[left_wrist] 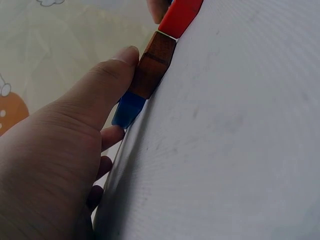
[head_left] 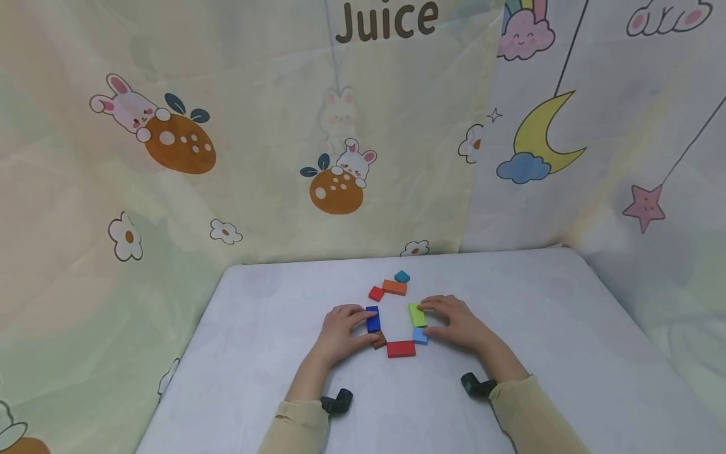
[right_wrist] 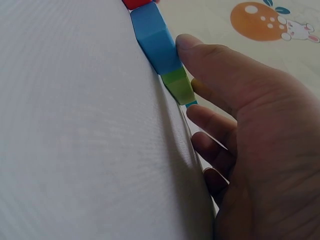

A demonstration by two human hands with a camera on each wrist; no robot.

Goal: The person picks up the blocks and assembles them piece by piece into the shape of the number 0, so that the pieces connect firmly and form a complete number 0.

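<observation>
In the head view my left hand [head_left: 339,334] spreads its thumb and index finger along the left side of a ring of small blocks. The index fingertip rests on a dark blue block [head_left: 372,323], and the thumb touches a brown block [head_left: 379,343] at its lower end. Opposite, my right hand [head_left: 457,323] has its index finger at the top of a lime green block [head_left: 416,315] and its thumb against a light blue block [head_left: 420,338]. A long red block [head_left: 401,349] lies between the two rows, nearest me.
Beyond the hands lie a small red block [head_left: 376,294], an orange block [head_left: 394,287] and a teal pointed block [head_left: 402,276]. All rest on a white-covered table [head_left: 255,378]. A printed cloth [head_left: 266,126] hangs behind and at the sides. Each wrist carries a small black camera.
</observation>
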